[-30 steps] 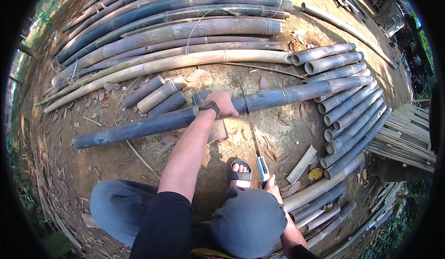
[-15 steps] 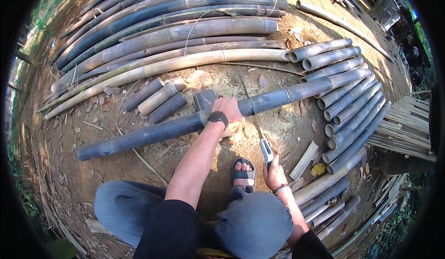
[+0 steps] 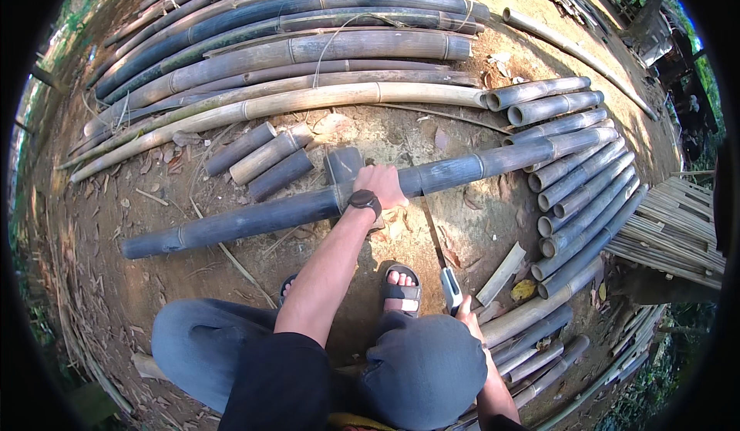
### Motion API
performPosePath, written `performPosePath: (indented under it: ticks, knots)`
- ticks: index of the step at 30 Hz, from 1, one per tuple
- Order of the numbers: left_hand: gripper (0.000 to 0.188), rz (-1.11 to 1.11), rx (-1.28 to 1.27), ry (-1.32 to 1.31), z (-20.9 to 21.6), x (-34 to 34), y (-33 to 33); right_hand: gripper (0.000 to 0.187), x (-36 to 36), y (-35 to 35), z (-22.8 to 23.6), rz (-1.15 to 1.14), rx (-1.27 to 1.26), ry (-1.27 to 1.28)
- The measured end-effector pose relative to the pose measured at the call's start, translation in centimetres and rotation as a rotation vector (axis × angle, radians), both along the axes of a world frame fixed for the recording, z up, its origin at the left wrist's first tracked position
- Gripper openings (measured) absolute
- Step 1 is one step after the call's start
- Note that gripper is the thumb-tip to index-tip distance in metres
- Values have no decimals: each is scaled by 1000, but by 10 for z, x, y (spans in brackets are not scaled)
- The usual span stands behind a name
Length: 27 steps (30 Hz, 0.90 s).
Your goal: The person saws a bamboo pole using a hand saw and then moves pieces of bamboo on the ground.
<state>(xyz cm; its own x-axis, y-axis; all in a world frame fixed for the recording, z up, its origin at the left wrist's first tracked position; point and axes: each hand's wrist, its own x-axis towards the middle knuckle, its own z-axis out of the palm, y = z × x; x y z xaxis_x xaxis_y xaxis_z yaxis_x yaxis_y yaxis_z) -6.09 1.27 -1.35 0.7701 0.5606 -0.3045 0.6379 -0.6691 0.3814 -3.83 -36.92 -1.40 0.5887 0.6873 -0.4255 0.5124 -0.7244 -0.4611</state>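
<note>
A long dark bamboo pole [image 3: 262, 226] lies slanting across the ground in front of me, its right end over a row of cut bamboo lengths [image 3: 590, 170]. My left hand [image 3: 380, 186], with a watch on the wrist, is closed over the pole near its middle. A short bamboo block [image 3: 344, 163] sits crosswise beneath the pole at that spot. In my right hand [image 3: 470, 324] is the pale grip of a hand saw [image 3: 438, 238]. The saw's blade crosses the pole just right of my left hand. My knee partly hides the right hand.
Several long bamboo poles [image 3: 308, 49] lie side by side at the back. Short bamboo pieces [image 3: 270, 159] rest left of the block. More bamboo [image 3: 536, 331] lies at the lower right, near a split piece [image 3: 501, 274]. A stack of slats [image 3: 671, 227] stands at the far right.
My right hand has drawn the saw back toward my body, so more blade shows on the near side of the pole. My left hand keeps its hold.
</note>
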Motion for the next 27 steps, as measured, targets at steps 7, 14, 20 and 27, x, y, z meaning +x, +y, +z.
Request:
performPosePath:
  ticks: [7, 14, 20, 27]
  knots:
    - [50, 33, 55, -9, 3, -2, -12, 55, 22, 77, -24, 78, 163, -142]
    - [46, 44, 67, 13, -14, -9, -6, 59, 13, 9, -27, 93, 33, -20]
    - [45, 34, 2, 33, 3, -12, 2, 54, -4, 14, -11, 54, 42, -123]
    - [47, 13, 0, 8, 9, 4, -7, 54, 25, 74, -10, 59, 11, -130]
